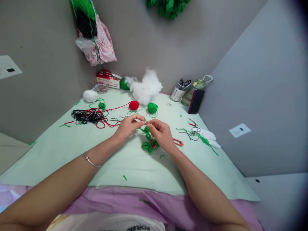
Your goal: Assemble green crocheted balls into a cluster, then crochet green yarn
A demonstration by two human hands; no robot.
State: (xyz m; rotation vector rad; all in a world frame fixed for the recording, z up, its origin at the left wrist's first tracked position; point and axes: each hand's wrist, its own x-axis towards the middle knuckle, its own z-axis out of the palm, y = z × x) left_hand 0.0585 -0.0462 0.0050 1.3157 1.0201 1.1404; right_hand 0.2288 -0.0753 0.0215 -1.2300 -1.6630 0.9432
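Note:
My left hand [128, 125] and my right hand [160, 133] meet above the pale green table cover [72, 150], fingertips pinched together on something thin, too small to make out, with green yarn trailing from it. Just below the fingers lie small green crocheted pieces [147, 129], and a green and red crocheted piece [150, 146] rests under my right hand. An orange-handled tool [178, 142] lies beside my right wrist. A thin bangle circles my left wrist.
A black and red yarn tangle [90, 116] lies to the left. A red ball [133, 105], green ball [152, 107], white stuffing [146, 86], a box [108, 80], a tin of tools [178, 91], a bottle [196, 88] and a phone [196, 101] stand at the back. Yarn scraps [199, 134] lie right.

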